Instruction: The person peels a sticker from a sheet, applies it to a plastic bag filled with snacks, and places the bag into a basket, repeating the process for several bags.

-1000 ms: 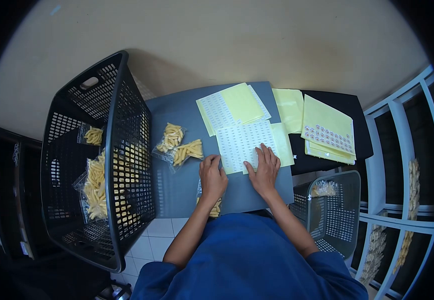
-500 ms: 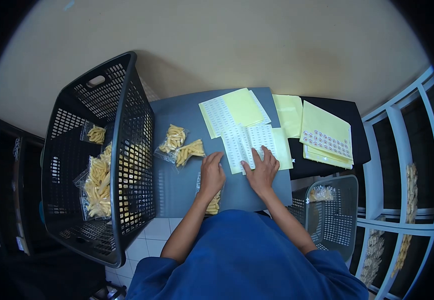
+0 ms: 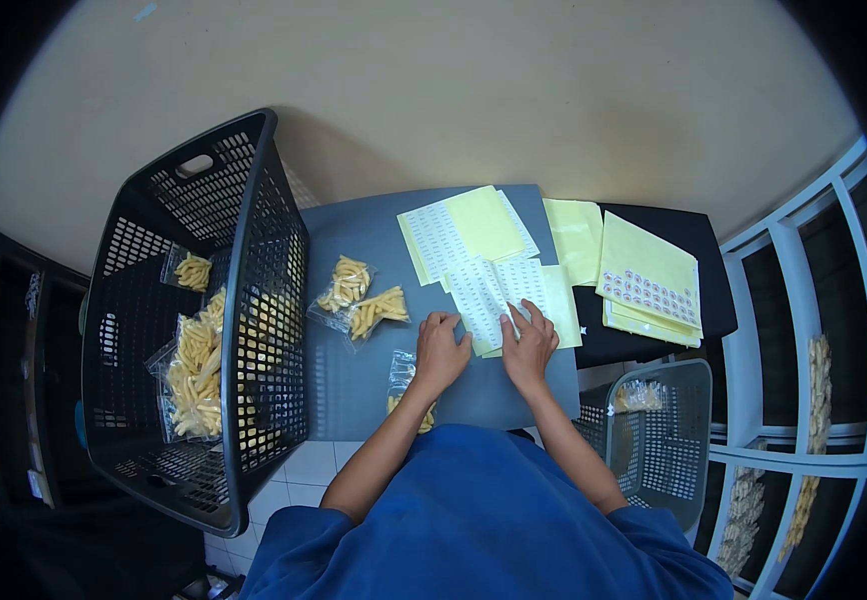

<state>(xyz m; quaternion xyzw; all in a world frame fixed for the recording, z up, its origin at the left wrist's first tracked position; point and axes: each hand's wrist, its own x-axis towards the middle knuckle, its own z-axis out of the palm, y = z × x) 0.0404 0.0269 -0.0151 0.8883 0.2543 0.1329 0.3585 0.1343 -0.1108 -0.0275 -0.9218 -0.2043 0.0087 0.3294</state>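
A white label sheet with rows of small printed labels lies on the grey table, with a raised crease down its middle. My right hand is at the crease, thumb and fingers closed on the sheet's lower part. Beside the sheet's lower left edge, my left hand is loosely curled with fingers apart, and I see nothing held in it. A clear bag of pale yellow stick snacks lies partly hidden under my left forearm. Two more snack bags rest farther left.
A large dark basket on the left contains several snack bags. More label sheets lie at the table's back, and yellow-backed sheets on a black surface. A smaller grey basket stands lower right, near a shelf frame.
My left hand has shifted right toward the sheet and curled more. My right hand's fingers have drawn closer together, and the crease in the sheet stands up more.
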